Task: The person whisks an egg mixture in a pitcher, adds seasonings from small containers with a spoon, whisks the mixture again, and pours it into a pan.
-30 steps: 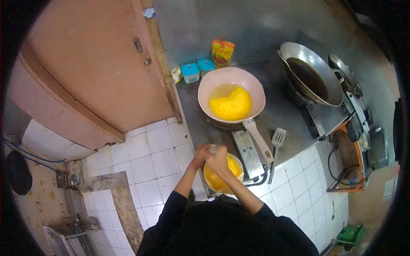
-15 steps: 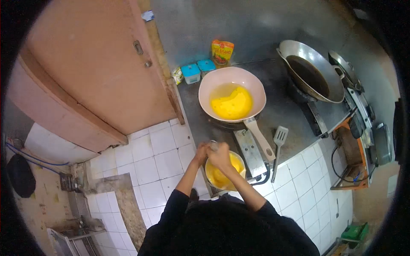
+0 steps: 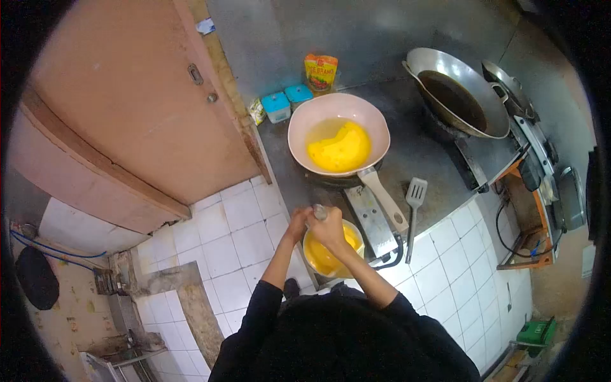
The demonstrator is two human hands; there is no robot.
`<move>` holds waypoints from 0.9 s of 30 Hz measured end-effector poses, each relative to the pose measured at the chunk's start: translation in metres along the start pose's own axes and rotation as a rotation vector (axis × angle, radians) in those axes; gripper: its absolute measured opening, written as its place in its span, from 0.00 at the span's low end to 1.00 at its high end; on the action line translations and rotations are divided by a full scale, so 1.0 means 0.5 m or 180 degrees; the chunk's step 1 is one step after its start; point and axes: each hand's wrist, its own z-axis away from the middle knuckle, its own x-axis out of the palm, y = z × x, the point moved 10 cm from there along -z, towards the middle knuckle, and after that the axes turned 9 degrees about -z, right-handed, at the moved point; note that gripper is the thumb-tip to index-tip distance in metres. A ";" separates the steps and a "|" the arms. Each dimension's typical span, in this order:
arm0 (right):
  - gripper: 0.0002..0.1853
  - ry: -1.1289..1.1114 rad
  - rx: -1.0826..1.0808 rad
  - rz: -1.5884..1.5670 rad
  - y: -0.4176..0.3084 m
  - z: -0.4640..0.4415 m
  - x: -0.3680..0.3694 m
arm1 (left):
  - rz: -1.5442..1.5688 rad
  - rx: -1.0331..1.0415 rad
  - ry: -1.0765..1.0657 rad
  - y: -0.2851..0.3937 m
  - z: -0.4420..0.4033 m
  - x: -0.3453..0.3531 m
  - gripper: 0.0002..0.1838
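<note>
Right hand [image 3: 328, 228] fisted above the far part of the bowl [image 3: 360, 239], right forearm [image 3: 368, 279] slanting in from its near right side. Left hand [image 3: 297, 224] close beside the right at the bowl's far left rim, finger pose unclear; left forearm [image 3: 280, 262] bare, left of the bowl.

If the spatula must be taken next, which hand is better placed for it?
Probably the right hand: it is nearer to the spatula, which lies right of the pan handle. It seems to grip a utensil, so would first need freeing. The left hand is farther.
</note>
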 end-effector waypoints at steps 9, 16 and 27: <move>0.13 -0.0205 -0.0150 -0.1077 -0.270 -0.026 -0.046 | -0.0360 0.0338 0.0522 -0.004 -0.020 -0.022 0.16; 0.18 -0.0368 -0.0260 -0.1494 -0.367 0.010 -0.091 | -0.0517 0.0478 0.0553 0.020 -0.011 -0.026 0.18; 0.14 -0.1583 0.0126 -0.1436 -0.171 0.038 0.029 | -0.0687 0.1548 0.0686 0.191 0.114 0.040 0.15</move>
